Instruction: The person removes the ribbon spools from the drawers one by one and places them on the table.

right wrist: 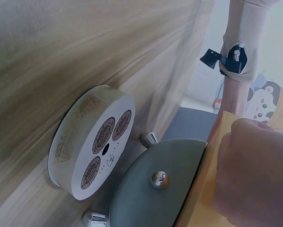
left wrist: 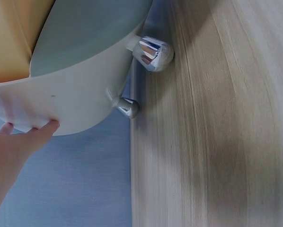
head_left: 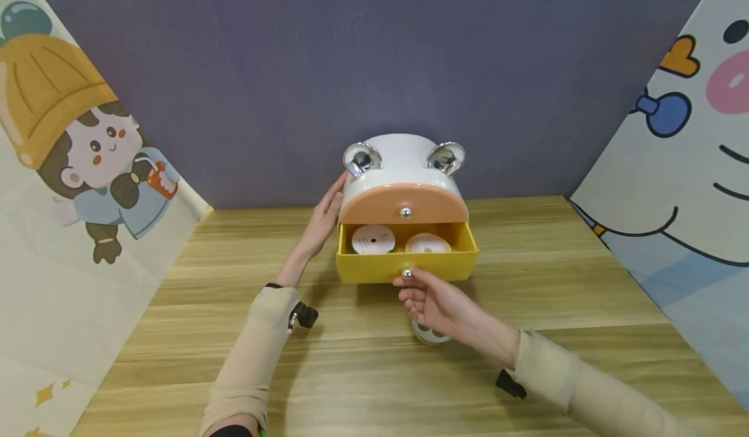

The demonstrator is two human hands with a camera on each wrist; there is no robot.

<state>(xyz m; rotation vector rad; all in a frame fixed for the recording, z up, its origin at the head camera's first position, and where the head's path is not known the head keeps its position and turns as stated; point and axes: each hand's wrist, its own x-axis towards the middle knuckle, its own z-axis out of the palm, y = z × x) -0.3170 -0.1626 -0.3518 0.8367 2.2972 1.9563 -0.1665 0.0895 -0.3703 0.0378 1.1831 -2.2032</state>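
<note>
A white animal-shaped drawer box stands at the back of the table, with silver ear-like pieces on top. Its yellow drawer is pulled out, and two round spools lie inside, a pale left spool and a peach-edged right spool. My right hand pinches the silver knob on that drawer's front. My left hand rests against the box's left side; in the left wrist view its fingertips touch the white wall. Partly hidden below my right hand, a ribbon spool sits on the table.
Above the yellow drawer is a peach drawer front with its own knob. A grey-green lower drawer front shows in the right wrist view. The box has silver feet. A dark grey wall stands close behind it.
</note>
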